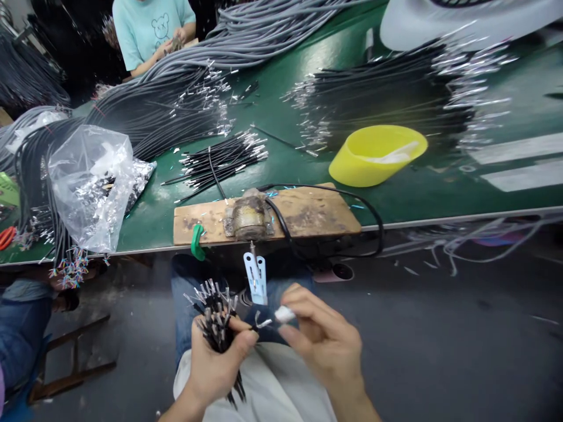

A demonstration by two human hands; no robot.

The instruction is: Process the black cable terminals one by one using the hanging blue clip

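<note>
My left hand (217, 360) grips a bundle of short black cables (216, 316) with silver stripped ends that point up. My right hand (319, 337) pinches the foil-wrapped tip of a single cable (276, 317) drawn out of that bundle, just below a small pale blue clip (256, 276). The clip hangs from a metal fixture (248, 218) mounted on a wooden board (316, 214) at the near edge of the green table (396, 196). Both hands are over my lap.
A yellow bowl (373, 157) lies tilted on the table. Piles of black and grey cables (176, 99) cover the far side, with a small pile (224, 159) near the board. A clear plastic bag (92, 181) sits at left. Another person in a teal shirt (152, 26) works opposite.
</note>
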